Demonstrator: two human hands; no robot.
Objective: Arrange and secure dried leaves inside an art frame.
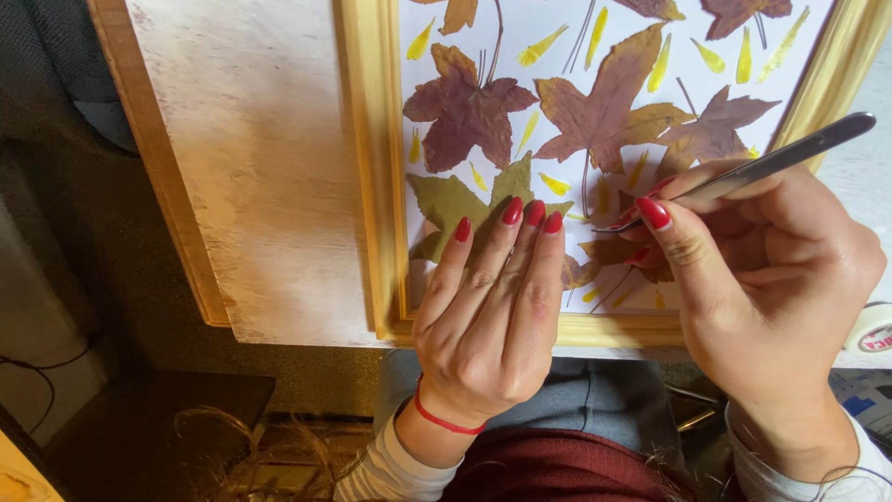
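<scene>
Green leaf [452, 200]: lies flat on the white sheet inside the wooden frame [372, 167], its lower part hidden under fingers.
Left hand [488, 311]: fingers straight and close together, pressing down on the green leaf.
Right hand [771, 279]: thumb and forefinger pinching metal tweezers [743, 172].
Tweezer tips: behind a red nail, hard to make out.
Brown maple leaves [465, 107]: upper ones cut off.
Tape roll [872, 330]: cropped at the right edge.
Surface [251, 167]: whitewashed board.
</scene>
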